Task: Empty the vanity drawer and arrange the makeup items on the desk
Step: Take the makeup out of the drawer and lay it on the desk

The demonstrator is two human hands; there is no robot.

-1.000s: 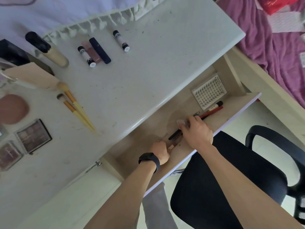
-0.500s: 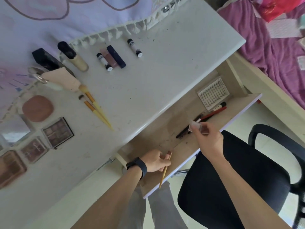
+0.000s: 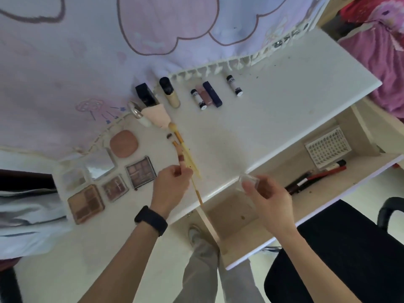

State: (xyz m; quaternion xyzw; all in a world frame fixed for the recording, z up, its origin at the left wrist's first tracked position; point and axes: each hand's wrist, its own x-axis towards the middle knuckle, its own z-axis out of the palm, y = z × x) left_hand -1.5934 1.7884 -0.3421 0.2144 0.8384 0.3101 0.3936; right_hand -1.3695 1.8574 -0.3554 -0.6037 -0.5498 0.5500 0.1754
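My left hand [image 3: 169,184] pinches a thin wooden-handled makeup brush [image 3: 196,190] over the white desk [image 3: 262,119], right beside two yellow brushes [image 3: 185,149] lying there. At the desk's front edge my right hand [image 3: 266,195] grips a small clear plastic case [image 3: 249,181]. The open drawer [image 3: 317,193] below holds black and red pencils [image 3: 310,179] and a white grid tray [image 3: 325,147]. Eyeshadow palettes [image 3: 140,172], a pink compact [image 3: 123,144] and lip tubes [image 3: 205,95] lie arranged on the desk.
A black office chair [image 3: 341,254] stands close to the drawer front at the lower right. A patterned cloth [image 3: 109,40] hangs along the back of the desk. A purple-covered bed [image 3: 380,55] lies to the right. My leg and shoe [image 3: 196,237] show beneath the desk.
Both hands have lifted out of the drawer. My left hand carried the brush up over the desk towards the yellow brushes, and my right hand raised the clear case to the desk edge.
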